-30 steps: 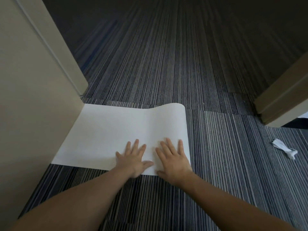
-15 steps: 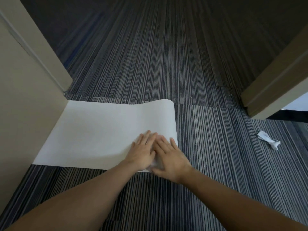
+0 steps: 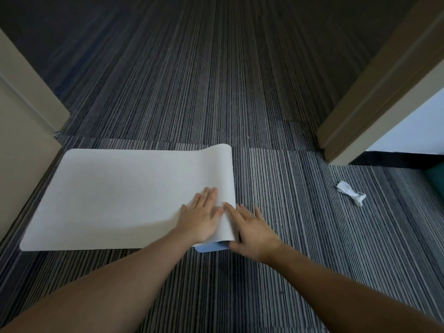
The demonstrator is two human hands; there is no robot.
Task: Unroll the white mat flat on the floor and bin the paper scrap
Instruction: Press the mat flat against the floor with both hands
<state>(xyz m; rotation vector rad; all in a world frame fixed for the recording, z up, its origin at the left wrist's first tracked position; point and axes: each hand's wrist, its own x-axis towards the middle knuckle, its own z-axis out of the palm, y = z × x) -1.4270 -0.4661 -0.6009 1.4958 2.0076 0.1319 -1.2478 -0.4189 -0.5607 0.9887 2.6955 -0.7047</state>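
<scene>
The white mat lies spread on the striped carpet, its left end near the wall. Its right end still curls over in a low roll, and a blue underside shows at the near right corner. My left hand presses flat on the mat just left of the roll, fingers together. My right hand lies flat, fingers spread, against the roll's right edge and partly on the carpet. A crumpled white paper scrap lies on the carpet far to the right, apart from both hands.
A beige wall runs along the left of the mat. A beige door frame stands at the right, with a white wall and black skirting behind. Something dark green shows at the right edge. No bin is in view.
Both hands slid right along the mat toward the curled end. My right hand moved off the mat's top to the roll's edge. The blue underside now shows at the corner.
</scene>
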